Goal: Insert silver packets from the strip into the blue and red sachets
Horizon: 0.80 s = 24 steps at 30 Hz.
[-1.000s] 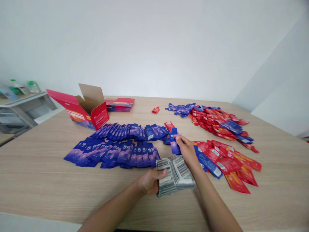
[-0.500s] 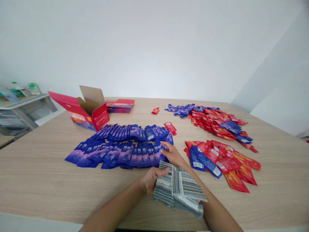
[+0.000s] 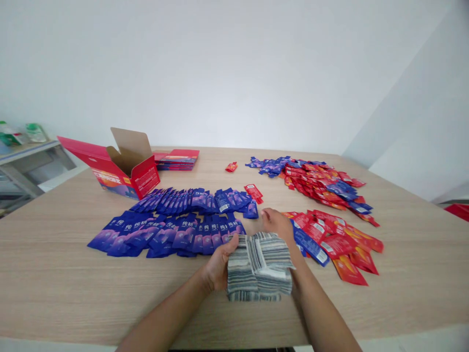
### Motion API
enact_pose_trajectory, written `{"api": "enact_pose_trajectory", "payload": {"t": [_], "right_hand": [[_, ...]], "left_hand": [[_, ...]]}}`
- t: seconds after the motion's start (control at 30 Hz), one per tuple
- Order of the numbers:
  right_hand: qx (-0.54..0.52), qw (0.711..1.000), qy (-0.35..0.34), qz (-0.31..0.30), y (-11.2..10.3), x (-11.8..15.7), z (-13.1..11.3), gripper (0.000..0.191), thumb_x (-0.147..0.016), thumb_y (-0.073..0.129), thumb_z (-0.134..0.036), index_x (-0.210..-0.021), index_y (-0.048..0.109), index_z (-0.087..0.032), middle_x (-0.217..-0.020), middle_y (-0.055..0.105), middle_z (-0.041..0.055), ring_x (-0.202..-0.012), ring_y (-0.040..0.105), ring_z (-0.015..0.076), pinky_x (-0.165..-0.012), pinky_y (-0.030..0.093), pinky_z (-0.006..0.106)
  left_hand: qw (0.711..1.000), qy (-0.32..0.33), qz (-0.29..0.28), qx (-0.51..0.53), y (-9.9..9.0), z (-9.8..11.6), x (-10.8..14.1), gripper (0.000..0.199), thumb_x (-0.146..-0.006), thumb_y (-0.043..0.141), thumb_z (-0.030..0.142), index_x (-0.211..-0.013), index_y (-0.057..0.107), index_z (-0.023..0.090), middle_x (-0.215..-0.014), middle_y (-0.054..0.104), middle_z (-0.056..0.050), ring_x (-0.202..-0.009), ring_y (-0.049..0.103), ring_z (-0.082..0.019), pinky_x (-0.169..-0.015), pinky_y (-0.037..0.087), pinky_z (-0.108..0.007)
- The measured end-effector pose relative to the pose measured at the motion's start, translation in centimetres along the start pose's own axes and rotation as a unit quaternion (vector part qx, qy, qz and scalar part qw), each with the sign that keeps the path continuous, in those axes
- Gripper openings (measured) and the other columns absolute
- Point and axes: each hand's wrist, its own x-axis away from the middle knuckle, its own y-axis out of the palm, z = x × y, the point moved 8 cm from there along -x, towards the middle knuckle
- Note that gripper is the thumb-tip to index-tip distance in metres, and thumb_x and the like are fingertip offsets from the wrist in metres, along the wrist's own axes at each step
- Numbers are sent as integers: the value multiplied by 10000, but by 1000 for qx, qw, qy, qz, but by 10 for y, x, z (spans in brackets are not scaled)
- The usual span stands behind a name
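My left hand [image 3: 220, 264] is closed on the edge of a folded grey, white and black striped cloth [image 3: 262, 266]. The cloth covers part of my right forearm. My right hand [image 3: 277, 223] is held with curled fingers just left of the near pile of red and blue pouches [image 3: 342, 245]; nothing shows sticking out of it. Left of both hands lie two overlapping rows of blue-purple pouches, a front row [image 3: 183, 233] and a back row [image 3: 179, 199]. A single blue pouch [image 3: 251, 209] lies at the back row's right end.
An open red box [image 3: 126, 173] stands at the left, beside a stack of flat red cartons [image 3: 178, 159]. A large mixed pile of pouches [image 3: 322, 185] lies at the back right. Two loose red pouches [image 3: 253, 192] [image 3: 231, 167] lie mid-table. A shelf [image 3: 31, 149] stands far left.
My right hand has left the right end of the front pouch row and moved to the right. My left hand has shifted slightly left with the cloth, which is now flatter. The view has turned slightly right.
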Motion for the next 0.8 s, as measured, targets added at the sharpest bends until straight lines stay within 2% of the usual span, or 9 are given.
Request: {"api": "enact_pose_trajectory", "payload": {"t": [0.07,0.13,0.23,0.33,0.47,0.63,0.73,0.8], "right_hand": [[48,996,71,23,-18,2,26,426,-1021,304,-303,-1212,646,-134,-1161,666,201,-1124,631,326,-937,469,450],[82,988,131,17,-27,6,50,416,-997,361,-305,-1235,627,-91,-1209,629,249,-1184,595,369,-962,452,498],[102,976,190,-42,-21,11,76,485,-925,536,-445,-1270,620,-115,-1280,604,250,-1203,586,405,-946,471,528],[99,967,211,-104,-8,12,92,579,-853,638,-538,-1295,620,-164,-1324,601,221,-1204,597,399,-907,506,508],[103,965,204,-131,1,10,101,577,-848,681,-478,-1321,594,-160,-1344,587,217,-1254,575,363,-926,509,438],[102,968,201,-110,-8,13,99,659,-886,638,-503,-1421,487,-148,-1331,573,230,-1219,594,345,-933,500,414],[113,971,207,-44,-28,15,92,679,-949,541,-522,-1497,396,-148,-1320,546,260,-1204,597,366,-905,500,427],[129,970,205,15,-44,17,86,603,-972,504,-500,-1459,455,-148,-1257,571,261,-1165,609,381,-877,498,435]], "left_hand": [[999,28,-16,36,5,16,6,764,-906,433,709,-1312,630,92,-1141,743,-189,-1137,671,-363,-1070,391,-519],[995,68,-29,62,8,35,12,768,-916,417,704,-1308,634,80,-1148,740,-193,-1147,666,-361,-1087,386,-524],[986,137,-49,82,9,62,22,821,-912,377,731,-1296,643,56,-1161,731,-210,-1189,640,-377,-1105,376,-544],[976,196,-48,82,4,83,28,833,-921,351,724,-1301,641,42,-1179,723,-220,-1217,620,-388,-1109,377,-559],[970,230,-10,76,-7,92,29,726,-951,380,635,-1273,662,48,-1145,738,-208,-1203,632,-383,-1106,385,-570],[964,250,50,80,-18,94,30,610,-961,441,549,-1202,698,51,-1089,758,-191,-1165,659,-369,-1102,403,-561],[963,253,49,81,-17,95,31,574,-953,467,528,-1184,710,62,-1071,765,-180,-1145,671,-365,-1098,413,-557],[964,252,36,80,-14,95,32,561,-946,477,523,-1184,714,73,-1076,766,-175,-1143,673,-364,-1096,416,-557]]}}
